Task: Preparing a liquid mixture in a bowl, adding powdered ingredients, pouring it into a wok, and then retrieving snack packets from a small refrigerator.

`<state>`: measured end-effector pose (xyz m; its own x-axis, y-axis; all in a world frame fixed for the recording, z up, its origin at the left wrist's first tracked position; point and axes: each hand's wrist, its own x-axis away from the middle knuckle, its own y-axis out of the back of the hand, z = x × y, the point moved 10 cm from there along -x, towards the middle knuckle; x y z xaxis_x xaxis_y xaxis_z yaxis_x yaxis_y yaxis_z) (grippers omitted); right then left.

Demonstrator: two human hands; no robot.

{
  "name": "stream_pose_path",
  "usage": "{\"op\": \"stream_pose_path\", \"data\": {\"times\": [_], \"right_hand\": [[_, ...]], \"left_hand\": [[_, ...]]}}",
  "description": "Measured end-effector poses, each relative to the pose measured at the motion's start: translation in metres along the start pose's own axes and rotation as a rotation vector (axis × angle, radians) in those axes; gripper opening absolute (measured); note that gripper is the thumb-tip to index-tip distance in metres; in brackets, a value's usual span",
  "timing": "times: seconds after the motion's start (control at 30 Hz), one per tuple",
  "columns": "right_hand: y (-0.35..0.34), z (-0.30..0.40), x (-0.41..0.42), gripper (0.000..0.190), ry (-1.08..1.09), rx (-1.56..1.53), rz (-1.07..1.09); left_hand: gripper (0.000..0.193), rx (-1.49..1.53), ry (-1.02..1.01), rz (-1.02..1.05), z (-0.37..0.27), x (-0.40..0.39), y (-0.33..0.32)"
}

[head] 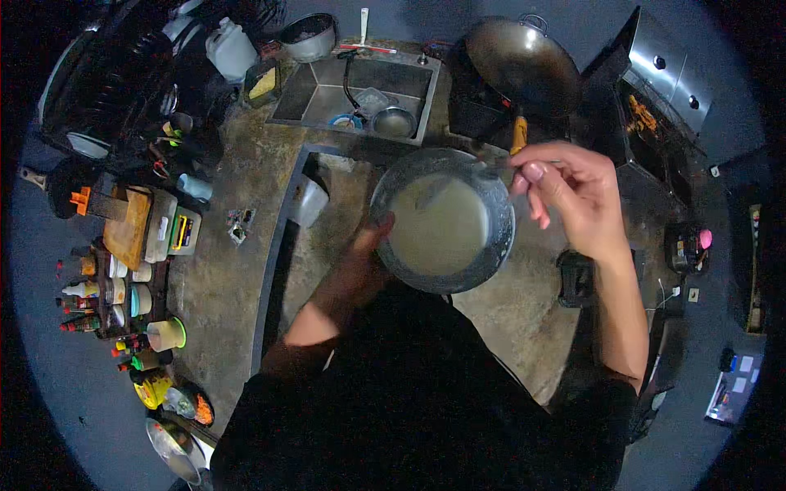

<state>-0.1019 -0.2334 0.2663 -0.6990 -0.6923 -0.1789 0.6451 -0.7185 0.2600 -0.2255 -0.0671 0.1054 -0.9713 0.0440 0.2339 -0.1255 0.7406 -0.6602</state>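
A round metal bowl (384,178) of cloudy, pale liquid (439,227) is in front of my body, above the floor. My left hand (367,248) grips its left side, thumb over the rim. Beyond the right rim, my right hand (568,193) has thumb and forefinger pinched on a thin utensil handle (556,161); a blurred part of the utensil seems to reach over the rim into the liquid. Its kind cannot be told. Farther off, a large wok (522,55) with a wooden handle (519,132) rests on the stove.
A steel sink (288,107) holding dishes is set in the counter (209,270) ahead. To the left stand a wooden cutting board (128,227), seasoning bottles (80,307) and tubs. At the right is a metal appliance with a rack (660,73); an open cabinet frame edges the left counter.
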Motion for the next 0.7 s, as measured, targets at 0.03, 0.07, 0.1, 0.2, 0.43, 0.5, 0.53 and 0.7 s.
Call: {"op": "stream_pose_path", "data": {"times": [0.03,0.07,0.1,0.2,0.43,0.5,0.53,0.7], "right_hand": [[0.003,0.004,-0.004,0.021,0.046,0.039,-0.002],[0.003,-0.002,-0.008,0.022,0.046,0.045,0.005],[0.006,-0.007,-0.01,0.022,0.044,0.047,0.0],[0.013,-0.022,-0.01,0.024,0.003,0.132,0.005],[0.005,-0.047,0.03,0.024,-0.268,-0.018,-0.064],[-0.003,-0.053,0.034,0.024,-0.295,-0.066,-0.096],[-0.009,-0.05,0.035,0.025,-0.27,-0.139,-0.113],[-0.009,-0.046,0.044,0.023,-0.303,-0.045,-0.095]], "left_hand": [[0.084,-0.001,0.005,0.002,-0.001,0.001,0.0],[0.084,-0.014,0.031,0.004,-0.001,0.003,-0.001],[0.083,-0.027,0.057,0.009,-0.001,0.004,-0.001],[0.084,-0.056,0.05,0.004,-0.001,0.004,0.007],[0.087,-0.03,-0.018,-0.065,-0.004,0.0,0.021],[0.088,0.046,-0.036,-0.062,-0.003,-0.005,0.023],[0.088,0.045,-0.036,-0.058,-0.001,-0.007,0.022],[0.089,0.083,-0.076,-0.005,-0.009,-0.012,0.012]]}}
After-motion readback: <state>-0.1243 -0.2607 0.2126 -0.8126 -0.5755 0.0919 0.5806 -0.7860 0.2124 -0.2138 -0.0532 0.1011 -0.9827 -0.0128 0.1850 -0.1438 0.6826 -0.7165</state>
